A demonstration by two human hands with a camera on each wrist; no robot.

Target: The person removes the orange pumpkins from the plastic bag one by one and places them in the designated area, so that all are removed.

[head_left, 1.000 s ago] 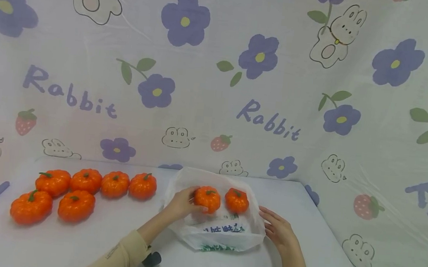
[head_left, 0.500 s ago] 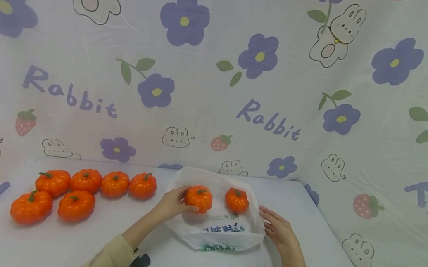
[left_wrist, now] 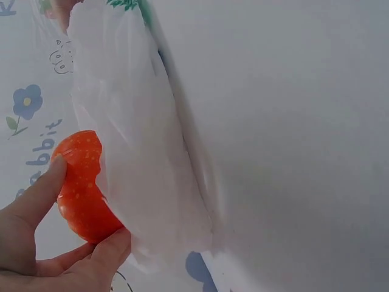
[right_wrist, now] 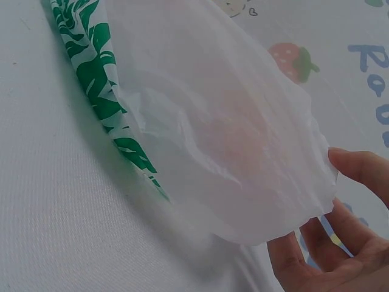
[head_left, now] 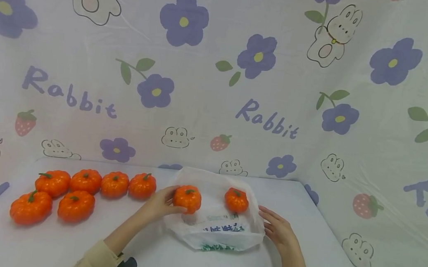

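My left hand (head_left: 158, 204) grips a small orange pumpkin (head_left: 188, 198) with a green stem, at the left side of a white plastic bag (head_left: 229, 239). In the left wrist view, thumb and fingers hold this pumpkin (left_wrist: 85, 188) from either side, and the bag wall (left_wrist: 130, 140) hides part of it. A second pumpkin (head_left: 236, 200) sits inside the bag, towards the right. My right hand (head_left: 279, 229) touches the bag's right edge with extended fingers. The right wrist view has these fingers (right_wrist: 355, 167) along the bag's rim (right_wrist: 316, 216).
Several more orange pumpkins (head_left: 76, 206) stand in two rows on the left of the white table (head_left: 182, 265). Behind the table hangs a printed curtain (head_left: 203, 66) with flowers and rabbits. Green print (right_wrist: 100, 85) marks the bag's front.
My left hand has moved left with its pumpkin, from the middle of the bag to its left edge. The right hand and the other pumpkins have kept their places.
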